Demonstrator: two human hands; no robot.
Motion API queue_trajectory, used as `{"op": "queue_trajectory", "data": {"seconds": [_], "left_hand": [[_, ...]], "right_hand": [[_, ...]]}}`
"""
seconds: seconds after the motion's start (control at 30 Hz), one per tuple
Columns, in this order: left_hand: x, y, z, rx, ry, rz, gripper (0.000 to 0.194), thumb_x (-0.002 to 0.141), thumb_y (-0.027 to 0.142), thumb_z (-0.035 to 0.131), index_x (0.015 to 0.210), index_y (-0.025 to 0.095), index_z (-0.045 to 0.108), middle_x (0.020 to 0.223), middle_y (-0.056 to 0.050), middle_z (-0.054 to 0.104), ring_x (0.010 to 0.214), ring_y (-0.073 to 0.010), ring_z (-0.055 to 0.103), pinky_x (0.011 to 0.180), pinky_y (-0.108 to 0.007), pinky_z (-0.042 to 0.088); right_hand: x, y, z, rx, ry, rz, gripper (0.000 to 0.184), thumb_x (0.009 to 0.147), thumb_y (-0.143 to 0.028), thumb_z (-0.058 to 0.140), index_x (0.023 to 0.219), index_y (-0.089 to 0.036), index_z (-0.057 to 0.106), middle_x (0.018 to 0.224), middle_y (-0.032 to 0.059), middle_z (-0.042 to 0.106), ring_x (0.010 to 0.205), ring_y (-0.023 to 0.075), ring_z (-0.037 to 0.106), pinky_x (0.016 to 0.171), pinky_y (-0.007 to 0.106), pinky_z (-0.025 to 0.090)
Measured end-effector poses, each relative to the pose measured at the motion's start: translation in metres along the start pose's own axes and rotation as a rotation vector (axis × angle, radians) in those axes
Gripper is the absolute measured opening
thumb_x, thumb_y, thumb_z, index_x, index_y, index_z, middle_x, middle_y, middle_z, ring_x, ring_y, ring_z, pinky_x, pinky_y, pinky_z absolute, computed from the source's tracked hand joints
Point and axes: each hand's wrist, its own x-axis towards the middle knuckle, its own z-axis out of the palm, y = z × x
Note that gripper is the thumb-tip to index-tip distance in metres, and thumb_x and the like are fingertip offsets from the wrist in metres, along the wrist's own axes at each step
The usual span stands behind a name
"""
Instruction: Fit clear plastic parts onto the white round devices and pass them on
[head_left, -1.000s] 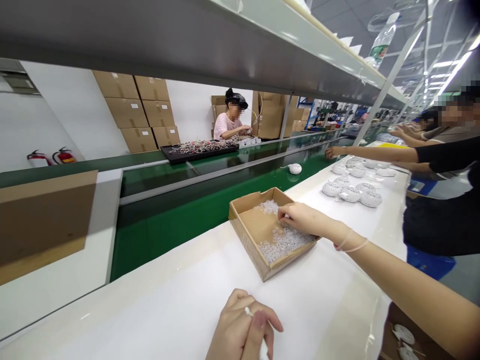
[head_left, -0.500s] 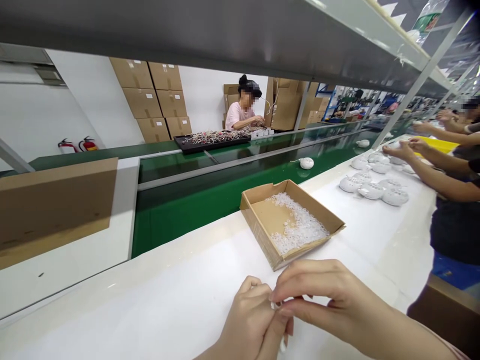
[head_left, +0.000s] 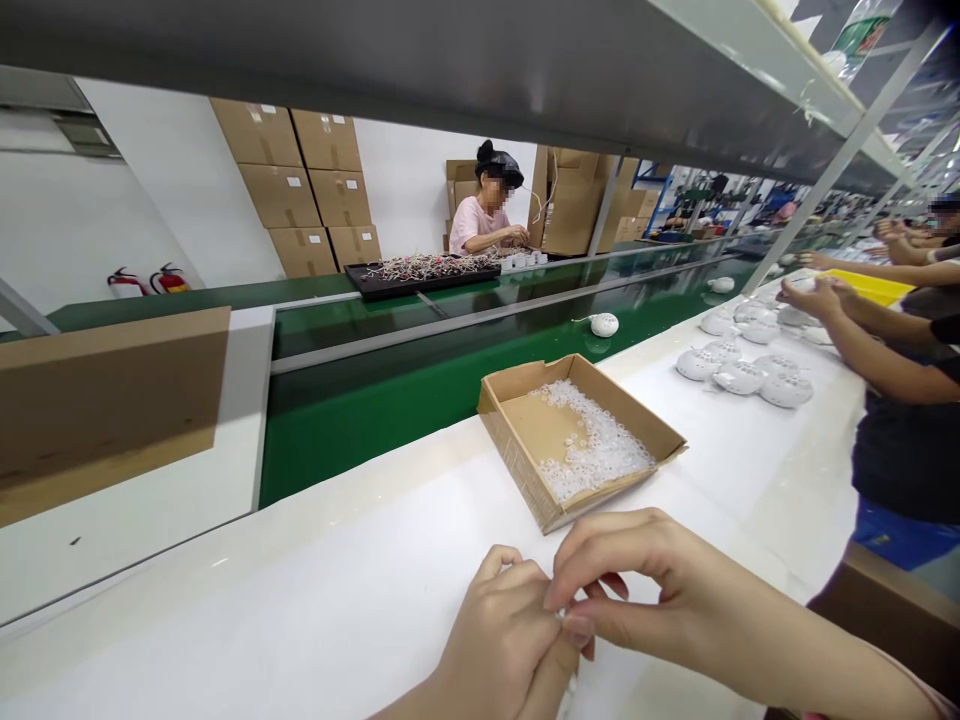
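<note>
At the lower middle my two hands meet over the white worktop [head_left: 315, 590]. My left hand [head_left: 502, 625] is closed, with its fingers curled; a slim white end [head_left: 571, 684] shows beneath it, the rest hidden in the hand. Thumb and forefinger of my right hand [head_left: 645, 580] pinch together at the left hand's fingertips. Only a speck of the small clear plastic ring shows between them. Just beyond the hands lies an open cardboard tray [head_left: 517, 455] holding many loose clear plastic rings [head_left: 600, 450].
Past the worktop runs a green conveyor belt [head_left: 360, 420] carrying a white rounded part [head_left: 604, 325]. Several white domed parts [head_left: 739, 377] lie at right, near a co-worker's arms [head_left: 862, 310]. Another person [head_left: 480, 220] sits across, by a black tray of wires [head_left: 390, 285]. A shelf [head_left: 450, 70] hangs overhead.
My right fingertips have closed further over the small ring, which showed more clearly before. Both hands stay together in about the same place. The view has shifted slightly.
</note>
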Motion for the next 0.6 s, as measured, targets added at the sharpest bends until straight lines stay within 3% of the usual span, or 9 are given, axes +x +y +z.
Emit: {"op": "queue_trajectory", "data": {"seconds": [0.13, 0.23, 0.3, 0.4, 0.47, 0.6], "left_hand": [[-0.003, -0.003, -0.003, 0.019, -0.048, -0.075, 0.018, 0.101, 0.037, 0.042, 0.107, 0.022, 0.051, 0.093, -0.006, 0.073, 0.078, -0.0211, 0.067, 0.08, -0.042, 0.046], [-0.008, -0.009, -0.001, 0.036, -0.049, -0.072, 0.047, 0.091, 0.062, 0.051, 0.117, 0.024, 0.042, 0.096, -0.007, 0.072, 0.079, -0.0243, 0.071, 0.097, -0.06, 0.042], [-0.01, -0.012, 0.002, 0.065, -0.022, -0.012, 0.059, 0.085, 0.069, 0.056, 0.121, 0.025, 0.038, 0.097, -0.007, 0.072, 0.088, -0.0275, 0.072, 0.104, -0.069, 0.033], [-0.007, -0.009, 0.004, 0.09, -0.012, 0.017, 0.064, 0.077, 0.056, 0.075, 0.122, 0.026, 0.04, 0.097, -0.005, 0.074, 0.103, -0.0321, 0.069, 0.107, -0.079, 0.017], [-0.004, -0.005, 0.003, 0.081, -0.047, -0.034, 0.063, 0.07, 0.044, 0.085, 0.115, 0.025, 0.046, 0.097, -0.004, 0.075, 0.1, -0.0323, 0.07, 0.106, -0.083, 0.012], [-0.004, 0.001, 0.002, 0.146, -0.076, -0.039, 0.053, 0.07, 0.048, 0.085, 0.103, 0.023, 0.052, 0.102, -0.005, 0.075, 0.083, -0.0225, 0.07, 0.111, -0.076, 0.013]], "right_hand": [[-0.007, 0.01, 0.0, 0.164, 0.017, 0.166, 0.004, 0.083, -0.025, 0.075, 0.086, -0.024, 0.076, 0.086, -0.0007, 0.061, 0.071, 0.0103, 0.052, 0.068, 0.024, 0.046], [-0.016, 0.024, 0.005, 0.285, 0.062, 0.218, 0.009, 0.084, -0.032, 0.073, 0.088, -0.025, 0.076, 0.086, 0.0, 0.063, 0.072, 0.0109, 0.053, 0.069, 0.025, 0.045], [-0.022, 0.032, 0.012, 0.329, 0.103, 0.204, 0.011, 0.085, -0.035, 0.073, 0.088, -0.025, 0.076, 0.089, 0.0018, 0.067, 0.08, 0.0135, 0.058, 0.072, 0.026, 0.047], [-0.028, 0.037, 0.023, 0.346, 0.185, 0.147, 0.006, 0.085, -0.032, 0.073, 0.088, -0.027, 0.076, 0.092, 0.0028, 0.072, 0.089, 0.0164, 0.064, 0.076, 0.026, 0.051], [-0.028, 0.037, 0.029, 0.355, 0.219, 0.098, 0.006, 0.087, -0.028, 0.072, 0.089, -0.029, 0.077, 0.091, 0.0023, 0.075, 0.09, 0.0164, 0.067, 0.078, 0.025, 0.053], [-0.025, 0.035, 0.034, 0.317, 0.224, 0.083, 0.009, 0.088, -0.026, 0.069, 0.09, -0.027, 0.078, 0.088, 0.003, 0.076, 0.084, 0.0156, 0.068, 0.075, 0.024, 0.055]]}}
